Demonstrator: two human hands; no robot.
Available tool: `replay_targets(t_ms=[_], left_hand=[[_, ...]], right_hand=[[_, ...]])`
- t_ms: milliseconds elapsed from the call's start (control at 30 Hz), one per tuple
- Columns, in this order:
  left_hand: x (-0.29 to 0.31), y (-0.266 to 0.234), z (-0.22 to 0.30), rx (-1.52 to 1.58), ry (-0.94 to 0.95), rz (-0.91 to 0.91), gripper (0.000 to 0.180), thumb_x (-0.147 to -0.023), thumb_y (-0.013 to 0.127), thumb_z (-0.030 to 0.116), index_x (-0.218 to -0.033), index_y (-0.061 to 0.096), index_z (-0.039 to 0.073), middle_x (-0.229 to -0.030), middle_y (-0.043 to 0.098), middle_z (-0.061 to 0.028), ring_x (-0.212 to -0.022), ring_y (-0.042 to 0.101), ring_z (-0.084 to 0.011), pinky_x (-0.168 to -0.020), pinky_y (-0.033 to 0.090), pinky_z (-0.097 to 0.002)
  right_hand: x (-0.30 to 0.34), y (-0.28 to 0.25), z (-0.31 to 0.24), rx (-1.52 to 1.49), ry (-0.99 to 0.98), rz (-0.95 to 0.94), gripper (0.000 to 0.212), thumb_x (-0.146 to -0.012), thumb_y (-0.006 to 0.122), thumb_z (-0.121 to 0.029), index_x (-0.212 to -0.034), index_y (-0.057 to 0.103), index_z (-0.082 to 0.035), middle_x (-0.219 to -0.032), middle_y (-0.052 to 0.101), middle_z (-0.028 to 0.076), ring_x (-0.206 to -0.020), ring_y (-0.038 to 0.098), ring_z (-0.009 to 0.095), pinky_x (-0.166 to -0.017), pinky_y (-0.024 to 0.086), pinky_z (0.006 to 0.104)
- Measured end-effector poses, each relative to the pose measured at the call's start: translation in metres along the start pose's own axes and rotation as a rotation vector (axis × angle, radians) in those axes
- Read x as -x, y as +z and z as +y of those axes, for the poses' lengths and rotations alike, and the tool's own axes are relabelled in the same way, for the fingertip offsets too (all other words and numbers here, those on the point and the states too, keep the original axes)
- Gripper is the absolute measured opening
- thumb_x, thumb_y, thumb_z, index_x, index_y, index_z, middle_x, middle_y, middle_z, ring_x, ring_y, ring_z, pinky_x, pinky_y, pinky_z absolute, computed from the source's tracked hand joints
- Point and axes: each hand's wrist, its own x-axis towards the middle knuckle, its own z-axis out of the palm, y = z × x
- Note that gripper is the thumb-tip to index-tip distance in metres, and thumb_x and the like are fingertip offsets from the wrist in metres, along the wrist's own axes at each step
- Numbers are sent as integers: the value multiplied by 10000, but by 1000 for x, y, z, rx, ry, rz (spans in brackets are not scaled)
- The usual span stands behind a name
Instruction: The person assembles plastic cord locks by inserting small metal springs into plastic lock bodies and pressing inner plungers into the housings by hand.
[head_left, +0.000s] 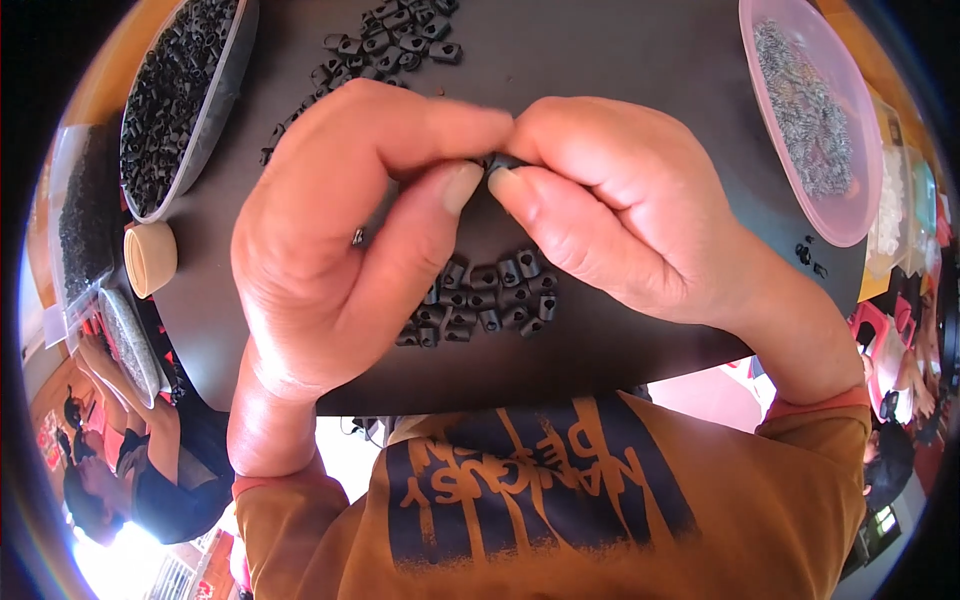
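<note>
My hands meet above the dark table. The thumb and forefinger of my right hand [630,200] pinch a small black plastic piece [503,162], mostly hidden by the fingertips. It resembles a cord lock part. My left hand [330,220] is curled, its thumb and slightly blurred forefinger coming up to the same piece. Within its folded fingers shows a bit of shiny metal, apparently a small spring [358,236]. Below the hands lies a cluster of black cord lock bodies [485,297] with round holes. A looser pile of similar black pieces [385,40] lies beyond my left hand.
A tub of small black parts [175,100] stands at the far left, with a beige roll [150,258] beside it. At the far right, a pink bowl [865,190] contains metal springs. Several black bits [810,256] lie near the right edge. Another person [170,460] is at lower left.
</note>
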Motion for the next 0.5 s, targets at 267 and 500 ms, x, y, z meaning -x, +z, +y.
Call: replay_targets(t_ms=[267,500], left_hand=[[-5,4,15,451,-539,69,236,-867,548,47,-1085,583,-36,-860,604,-26,-726,537,-63,-681,420,-174],[-5,-3,20,373,-539,31,207,-864,541,52,-1037,609,-38,-865,627,-53,-754,551,-74,-723,432,-193]], right_hand=[[1,-1,1,23,0,42,117,-855,536,-114,-812,542,-6,-648,478,78,-555,459,232,-517,369,318],[1,0,-1,43,15,6,120,-845,550,-117,-787,535,-13,-634,466,80,-543,448,244,-504,360,328]])
